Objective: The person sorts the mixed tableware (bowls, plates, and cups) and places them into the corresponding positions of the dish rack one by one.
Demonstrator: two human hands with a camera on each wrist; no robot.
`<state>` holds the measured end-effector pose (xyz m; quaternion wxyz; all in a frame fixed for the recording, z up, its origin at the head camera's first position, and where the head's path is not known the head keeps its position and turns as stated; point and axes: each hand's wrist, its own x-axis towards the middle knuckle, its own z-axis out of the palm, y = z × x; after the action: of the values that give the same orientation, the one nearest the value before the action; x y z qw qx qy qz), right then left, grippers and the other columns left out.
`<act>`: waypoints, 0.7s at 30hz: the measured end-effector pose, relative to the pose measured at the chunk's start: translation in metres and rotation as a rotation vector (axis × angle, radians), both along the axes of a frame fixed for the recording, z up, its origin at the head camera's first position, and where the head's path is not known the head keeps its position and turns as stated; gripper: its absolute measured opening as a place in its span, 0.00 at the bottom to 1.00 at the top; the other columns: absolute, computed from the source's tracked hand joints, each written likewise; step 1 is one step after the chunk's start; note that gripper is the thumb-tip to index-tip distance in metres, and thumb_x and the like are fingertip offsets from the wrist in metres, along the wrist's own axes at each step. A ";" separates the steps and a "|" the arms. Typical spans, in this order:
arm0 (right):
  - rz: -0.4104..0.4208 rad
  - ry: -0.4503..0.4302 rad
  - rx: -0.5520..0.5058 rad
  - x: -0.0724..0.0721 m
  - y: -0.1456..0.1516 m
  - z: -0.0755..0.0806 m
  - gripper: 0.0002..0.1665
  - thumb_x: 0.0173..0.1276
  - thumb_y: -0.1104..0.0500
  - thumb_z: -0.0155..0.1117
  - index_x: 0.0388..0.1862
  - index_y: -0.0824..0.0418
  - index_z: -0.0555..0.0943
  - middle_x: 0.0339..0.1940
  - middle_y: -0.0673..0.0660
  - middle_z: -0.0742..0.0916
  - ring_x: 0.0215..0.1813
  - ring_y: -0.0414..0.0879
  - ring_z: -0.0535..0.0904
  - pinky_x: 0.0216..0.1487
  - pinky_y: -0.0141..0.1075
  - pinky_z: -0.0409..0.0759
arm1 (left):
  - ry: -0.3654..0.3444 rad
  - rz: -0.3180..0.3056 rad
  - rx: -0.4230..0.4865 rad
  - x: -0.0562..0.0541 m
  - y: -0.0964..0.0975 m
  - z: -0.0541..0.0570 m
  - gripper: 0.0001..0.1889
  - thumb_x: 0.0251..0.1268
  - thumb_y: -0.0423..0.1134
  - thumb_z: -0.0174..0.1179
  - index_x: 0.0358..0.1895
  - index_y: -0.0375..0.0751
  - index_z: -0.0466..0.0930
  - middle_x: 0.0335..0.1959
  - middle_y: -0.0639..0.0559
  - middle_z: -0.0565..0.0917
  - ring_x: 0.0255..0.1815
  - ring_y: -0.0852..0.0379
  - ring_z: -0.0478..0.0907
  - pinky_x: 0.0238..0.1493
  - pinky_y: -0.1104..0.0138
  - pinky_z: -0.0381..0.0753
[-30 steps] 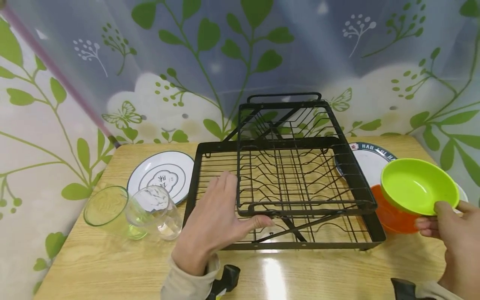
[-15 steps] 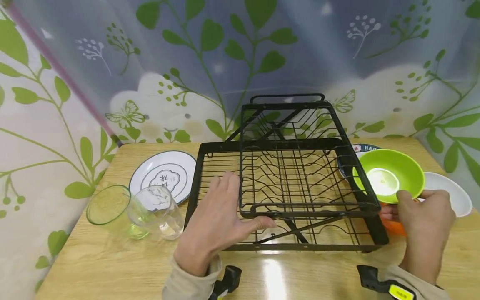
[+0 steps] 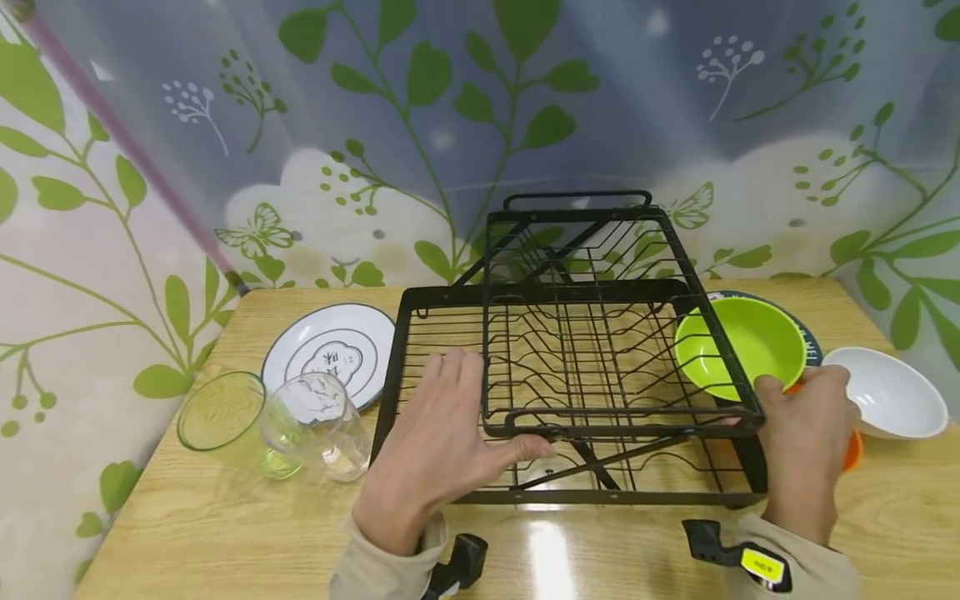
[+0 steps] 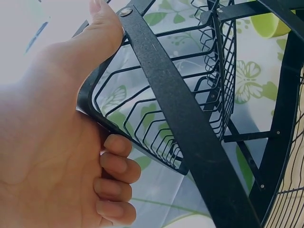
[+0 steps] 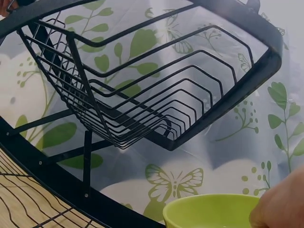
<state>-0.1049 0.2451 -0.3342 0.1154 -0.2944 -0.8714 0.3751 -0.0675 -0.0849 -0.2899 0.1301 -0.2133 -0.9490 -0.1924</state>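
Note:
A black two-tier wire dish rack (image 3: 622,431) stands in the middle of the table. My left hand (image 3: 431,450) grips the left front corner of its upper tier; in the left wrist view the thumb lies along the frame and the fingers curl beneath. My right hand (image 3: 806,442) pinches the near rim of a lime-green bowl (image 3: 768,342) beside the rack's right side. From the head, the upper tier's right rail crosses in front of the bowl. In the right wrist view the green bowl (image 5: 209,211) shows low, below the upper tier, with part of the hand on its rim.
A white bowl (image 3: 888,396) and a mostly hidden orange bowl (image 3: 852,452) are at the right. Behind the green bowl lies a dark-rimmed plate (image 3: 812,346). Left of the rack are a white plate (image 3: 296,337), a green glass (image 3: 221,417) and a clear glass (image 3: 341,450).
My right hand has carried the green bowl leftward from above the orange bowl to the rack's right side, uncovering the white bowl. The left hand keeps its grip on the rack.

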 end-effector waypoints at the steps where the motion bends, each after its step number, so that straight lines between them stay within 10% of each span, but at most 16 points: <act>1: 0.000 0.001 -0.001 0.000 0.000 0.000 0.24 0.65 0.60 0.53 0.53 0.76 0.62 0.43 0.76 0.74 0.47 0.72 0.66 0.41 0.59 0.66 | 0.004 0.001 -0.002 0.000 0.000 0.000 0.47 0.41 0.86 0.21 0.34 0.41 0.61 0.28 0.50 0.62 0.31 0.53 0.58 0.34 0.65 0.62; 6: 0.042 0.048 0.035 0.000 -0.006 0.000 0.23 0.67 0.61 0.52 0.55 0.72 0.62 0.40 0.78 0.79 0.43 0.68 0.75 0.32 0.47 0.72 | 0.018 0.001 -0.005 0.000 0.000 0.000 0.46 0.41 0.86 0.21 0.32 0.41 0.60 0.27 0.50 0.60 0.30 0.53 0.57 0.33 0.66 0.61; 13: 0.111 0.214 0.018 -0.002 -0.018 -0.004 0.19 0.69 0.64 0.46 0.57 0.67 0.64 0.25 0.70 0.86 0.10 0.32 0.75 0.12 0.30 0.72 | 0.039 -0.001 -0.010 0.000 -0.001 0.000 0.46 0.42 0.85 0.21 0.32 0.41 0.60 0.26 0.50 0.60 0.29 0.54 0.57 0.33 0.66 0.60; 21: 0.097 0.226 0.002 -0.005 -0.021 -0.006 0.20 0.69 0.65 0.46 0.60 0.66 0.64 0.23 0.68 0.85 0.09 0.32 0.75 0.12 0.30 0.72 | 0.023 0.002 -0.020 -0.001 -0.001 0.001 0.48 0.40 0.85 0.20 0.33 0.41 0.61 0.26 0.50 0.62 0.31 0.53 0.58 0.34 0.65 0.61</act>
<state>-0.1094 0.2245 -0.3403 0.1949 -0.2078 -0.8663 0.4103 -0.0681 -0.0856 -0.2893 0.1393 -0.2159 -0.9494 -0.1804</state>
